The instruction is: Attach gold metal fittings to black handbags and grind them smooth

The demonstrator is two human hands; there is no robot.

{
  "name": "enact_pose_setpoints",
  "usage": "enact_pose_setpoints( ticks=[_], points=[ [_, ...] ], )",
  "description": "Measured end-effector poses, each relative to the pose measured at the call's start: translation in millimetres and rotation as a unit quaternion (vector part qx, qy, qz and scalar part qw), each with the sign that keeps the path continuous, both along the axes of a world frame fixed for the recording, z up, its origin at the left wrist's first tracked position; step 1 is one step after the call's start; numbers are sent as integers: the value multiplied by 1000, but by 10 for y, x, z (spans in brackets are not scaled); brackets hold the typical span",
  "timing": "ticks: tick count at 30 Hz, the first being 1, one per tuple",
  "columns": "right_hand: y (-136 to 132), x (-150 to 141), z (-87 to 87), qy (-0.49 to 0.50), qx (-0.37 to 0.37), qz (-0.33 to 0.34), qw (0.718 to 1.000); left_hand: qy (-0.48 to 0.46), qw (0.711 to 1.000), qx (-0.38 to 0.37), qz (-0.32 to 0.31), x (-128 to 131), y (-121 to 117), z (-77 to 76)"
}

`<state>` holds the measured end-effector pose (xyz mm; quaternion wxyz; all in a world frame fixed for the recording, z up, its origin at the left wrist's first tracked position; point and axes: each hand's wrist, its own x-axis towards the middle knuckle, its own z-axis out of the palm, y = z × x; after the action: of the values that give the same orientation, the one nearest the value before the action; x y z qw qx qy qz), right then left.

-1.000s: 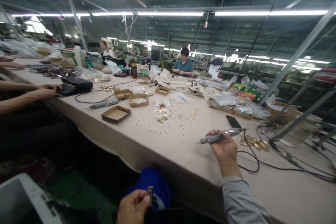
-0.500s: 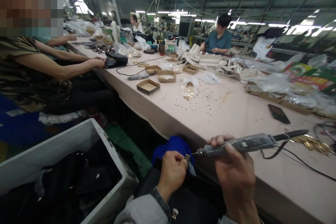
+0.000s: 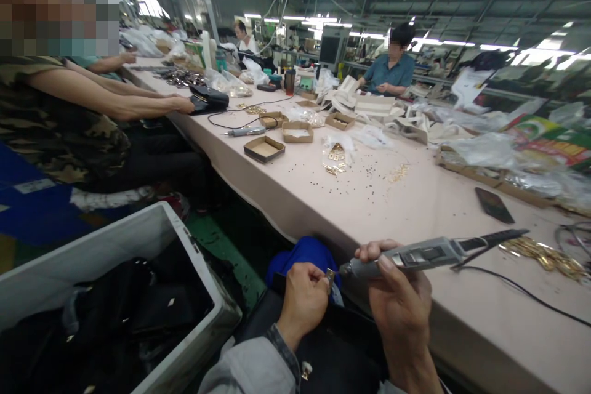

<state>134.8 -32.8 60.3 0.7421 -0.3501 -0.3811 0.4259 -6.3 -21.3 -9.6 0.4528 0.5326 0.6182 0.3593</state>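
Note:
My left hand (image 3: 305,303) is closed, pinching a small gold metal plate (image 3: 330,278) between thumb and fingertips. My right hand (image 3: 401,305) wraps around a grey electric screwdriver (image 3: 410,257), its tip pointing left at the plate. Whether the tip touches the plate I cannot tell. Beneath both hands a black bag (image 3: 344,351) lies across my lap, with a gold fitting (image 3: 305,370) on it. The lower part of the plate is hidden by my fingers.
At lower left stands a grey crate (image 3: 203,271) holding black bags. The table (image 3: 323,215) carries scattered screws, cardboard trays (image 3: 264,149), a phone (image 3: 494,205), gold hardware (image 3: 549,257) and another screwdriver (image 3: 244,131). A co-worker's hands (image 3: 182,104) hold a black bag at left.
My right hand has brought the electric screwdriver left, bringing its tip closer to the metal plate. My left hand keeps its pinch in nearly the same place.

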Motion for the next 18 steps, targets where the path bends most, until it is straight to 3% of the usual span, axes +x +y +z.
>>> enact_pose_setpoints(
  ticks=[18],
  points=[
    [-23, -94, -6, -52, 16, 6, 998, -2, 1000, -5, -3, -9, -18, 47]
  ],
)
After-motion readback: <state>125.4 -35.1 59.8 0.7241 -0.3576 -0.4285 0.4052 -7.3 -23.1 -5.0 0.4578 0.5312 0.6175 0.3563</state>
